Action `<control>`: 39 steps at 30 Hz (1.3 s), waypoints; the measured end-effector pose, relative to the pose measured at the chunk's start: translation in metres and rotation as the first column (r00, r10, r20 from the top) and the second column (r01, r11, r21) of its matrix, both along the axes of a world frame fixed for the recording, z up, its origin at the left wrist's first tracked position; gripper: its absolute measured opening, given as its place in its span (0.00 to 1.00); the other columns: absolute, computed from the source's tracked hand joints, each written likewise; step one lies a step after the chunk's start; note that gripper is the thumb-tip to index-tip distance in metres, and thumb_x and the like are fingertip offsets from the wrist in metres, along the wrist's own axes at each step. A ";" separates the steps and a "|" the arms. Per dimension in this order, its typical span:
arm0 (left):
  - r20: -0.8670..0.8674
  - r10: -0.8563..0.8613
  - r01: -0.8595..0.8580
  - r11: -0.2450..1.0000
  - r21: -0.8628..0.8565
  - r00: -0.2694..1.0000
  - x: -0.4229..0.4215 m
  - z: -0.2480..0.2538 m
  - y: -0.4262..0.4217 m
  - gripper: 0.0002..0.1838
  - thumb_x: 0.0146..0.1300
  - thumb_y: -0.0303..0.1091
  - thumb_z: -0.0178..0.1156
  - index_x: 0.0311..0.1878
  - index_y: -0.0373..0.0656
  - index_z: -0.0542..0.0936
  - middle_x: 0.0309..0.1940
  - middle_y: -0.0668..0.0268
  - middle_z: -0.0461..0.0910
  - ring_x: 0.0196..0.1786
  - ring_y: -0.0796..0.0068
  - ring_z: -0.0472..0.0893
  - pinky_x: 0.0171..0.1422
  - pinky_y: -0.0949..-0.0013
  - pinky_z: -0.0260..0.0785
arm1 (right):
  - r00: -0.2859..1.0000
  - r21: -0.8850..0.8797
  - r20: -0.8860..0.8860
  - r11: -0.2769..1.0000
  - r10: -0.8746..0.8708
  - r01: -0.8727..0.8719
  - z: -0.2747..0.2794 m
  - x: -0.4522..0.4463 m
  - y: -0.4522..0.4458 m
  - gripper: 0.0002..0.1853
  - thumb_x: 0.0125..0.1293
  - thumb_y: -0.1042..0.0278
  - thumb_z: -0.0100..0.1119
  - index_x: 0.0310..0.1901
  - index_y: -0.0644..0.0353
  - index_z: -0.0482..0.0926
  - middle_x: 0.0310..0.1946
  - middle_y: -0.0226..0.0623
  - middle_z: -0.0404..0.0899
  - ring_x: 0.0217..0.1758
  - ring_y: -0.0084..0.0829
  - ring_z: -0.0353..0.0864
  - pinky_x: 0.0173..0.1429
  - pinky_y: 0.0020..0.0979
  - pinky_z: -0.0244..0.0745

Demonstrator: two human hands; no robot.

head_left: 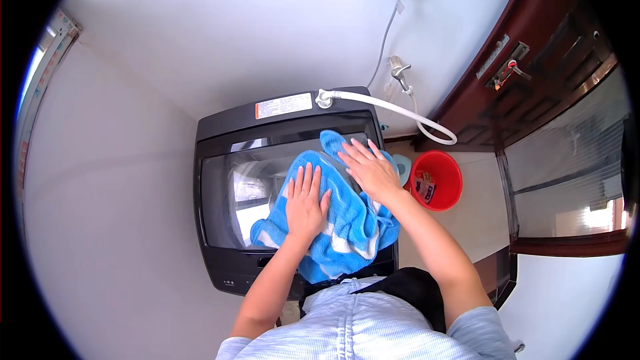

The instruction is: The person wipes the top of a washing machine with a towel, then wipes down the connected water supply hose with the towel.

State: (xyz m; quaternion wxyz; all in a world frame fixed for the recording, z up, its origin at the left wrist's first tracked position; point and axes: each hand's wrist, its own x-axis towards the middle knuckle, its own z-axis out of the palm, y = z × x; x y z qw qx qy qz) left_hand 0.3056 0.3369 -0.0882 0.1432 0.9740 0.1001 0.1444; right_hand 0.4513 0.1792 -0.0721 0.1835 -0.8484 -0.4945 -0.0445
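A blue and white towel point(340, 227) lies rumpled over the closed glass lid of a dark top-loading washing machine point(212, 153). My left hand point(307, 203) rests flat on the towel's left part, fingers stretched toward the back. Farther right, my right hand point(371, 172) is spread over the towel's upper right part, with its fingertips by a blue flap of cloth. Both hands are open, palms down. The towel's lower edge hangs toward my body, and its right side reaches the machine's right edge.
A white hose point(393, 105) runs from the machine's back to a wall tap point(400, 73). On the floor at the right stands a red bucket point(453, 183) with a packet inside. Beyond it is a dark red door point(480, 93). White walls border the left and back.
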 end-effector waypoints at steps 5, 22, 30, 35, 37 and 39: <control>0.005 0.001 -0.001 1.000 0.000 1.000 0.032 0.000 0.012 0.32 0.69 0.44 0.53 0.71 0.37 0.65 0.73 0.52 0.62 0.77 0.55 0.59 0.79 0.52 0.48 | 0.973 0.071 0.057 0.973 -0.223 0.219 -0.004 0.005 0.027 0.19 0.69 0.65 0.54 0.60 0.56 0.78 0.64 0.36 0.74 0.72 0.37 0.64 0.74 0.42 0.58; 0.091 -0.325 0.336 0.928 -0.159 0.941 -0.048 0.013 -0.008 0.21 0.57 0.24 0.62 0.56 0.37 0.80 0.61 0.55 0.77 0.65 0.57 0.76 0.70 0.58 0.67 | 0.992 0.224 -0.106 0.974 0.072 -0.047 -0.004 -0.086 -0.039 0.17 0.59 0.71 0.64 0.50 0.64 0.78 0.42 0.40 0.76 0.47 0.41 0.76 0.51 0.38 0.72; 0.142 -0.185 0.200 0.975 -0.100 0.972 -0.033 0.006 -0.019 0.23 0.59 0.23 0.59 0.60 0.35 0.77 0.64 0.53 0.74 0.67 0.54 0.74 0.71 0.56 0.65 | 0.904 0.559 -0.216 0.713 -0.368 0.424 0.007 -0.021 0.018 0.12 0.61 0.74 0.62 0.47 0.60 0.81 0.38 0.41 0.74 0.45 0.44 0.75 0.47 0.41 0.73; 0.047 -0.092 0.096 0.992 -0.087 0.995 -0.017 0.007 -0.019 0.25 0.64 0.26 0.55 0.66 0.37 0.72 0.68 0.51 0.69 0.72 0.53 0.67 0.76 0.54 0.58 | 0.916 0.276 -0.003 0.880 -0.402 0.387 -0.017 0.039 0.044 0.14 0.60 0.73 0.61 0.49 0.57 0.83 0.37 0.39 0.74 0.44 0.40 0.75 0.45 0.38 0.74; 0.041 -0.085 0.088 0.992 -0.094 0.996 -0.017 0.009 -0.020 0.26 0.64 0.26 0.55 0.66 0.37 0.71 0.68 0.51 0.69 0.73 0.52 0.67 0.76 0.53 0.57 | 0.901 0.250 -0.009 0.871 -0.435 0.423 -0.017 0.043 0.047 0.16 0.60 0.70 0.60 0.50 0.56 0.83 0.37 0.37 0.75 0.45 0.39 0.75 0.44 0.37 0.74; 0.035 -0.072 0.075 0.992 -0.105 0.997 -0.018 0.008 -0.020 0.26 0.64 0.26 0.54 0.67 0.36 0.71 0.69 0.51 0.69 0.73 0.52 0.66 0.76 0.53 0.56 | 0.812 0.262 -0.003 0.783 -0.584 0.564 -0.022 0.048 0.051 0.15 0.61 0.69 0.59 0.49 0.56 0.84 0.37 0.38 0.75 0.45 0.40 0.76 0.44 0.39 0.74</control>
